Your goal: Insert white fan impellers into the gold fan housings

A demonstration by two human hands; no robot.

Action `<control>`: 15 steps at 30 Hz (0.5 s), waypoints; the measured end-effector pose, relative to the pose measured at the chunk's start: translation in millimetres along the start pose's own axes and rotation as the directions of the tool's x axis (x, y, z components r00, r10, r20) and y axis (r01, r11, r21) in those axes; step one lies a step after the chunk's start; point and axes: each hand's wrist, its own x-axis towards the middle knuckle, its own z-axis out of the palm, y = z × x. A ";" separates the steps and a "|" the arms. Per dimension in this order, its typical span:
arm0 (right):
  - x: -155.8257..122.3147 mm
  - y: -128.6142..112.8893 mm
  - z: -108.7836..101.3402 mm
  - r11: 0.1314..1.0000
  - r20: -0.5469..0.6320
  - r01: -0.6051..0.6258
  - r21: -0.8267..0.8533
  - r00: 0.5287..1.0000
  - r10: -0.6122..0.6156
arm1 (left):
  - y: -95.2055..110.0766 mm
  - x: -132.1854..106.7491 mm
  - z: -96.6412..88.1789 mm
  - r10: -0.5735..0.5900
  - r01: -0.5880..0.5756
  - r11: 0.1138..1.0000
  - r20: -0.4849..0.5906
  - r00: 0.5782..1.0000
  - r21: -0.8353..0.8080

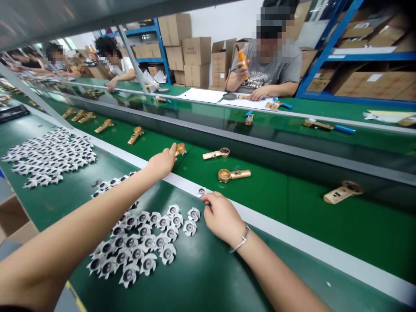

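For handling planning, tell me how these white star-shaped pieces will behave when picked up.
Each white star-shaped piece looks thin and moulded, so probably light and stiff. Its points may snag neighbours in the packed cluster. Lying flat, it seems unlikely to roll.

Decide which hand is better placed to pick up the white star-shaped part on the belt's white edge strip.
Right hand, probably: its fingertips sit beside the white part, while the left hand is further off, at a gold housing.

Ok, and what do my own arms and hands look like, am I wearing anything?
Your left hand and right hand are bare, no gloves, and no sleeves show on either forearm. A thin silver bracelet circles your right wrist.
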 end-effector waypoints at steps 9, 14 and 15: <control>16.3 -2.1 10.2 0.955 -0.112 -0.030 -0.295 0.994 -0.003 | 49.3 29.4 -1.2 0.093 -0.086 0.995 -0.175 0.980 0.048; 20.0 -0.9 13.4 0.934 -0.082 0.006 -0.357 0.996 -0.037 | 105.2 66.4 13.8 0.176 -0.175 0.981 0.007 0.984 -0.090; 19.8 -1.4 14.3 0.932 -0.071 0.017 -0.363 0.996 -0.046 | 109.3 71.2 16.4 0.164 -0.157 0.980 0.048 0.985 -0.122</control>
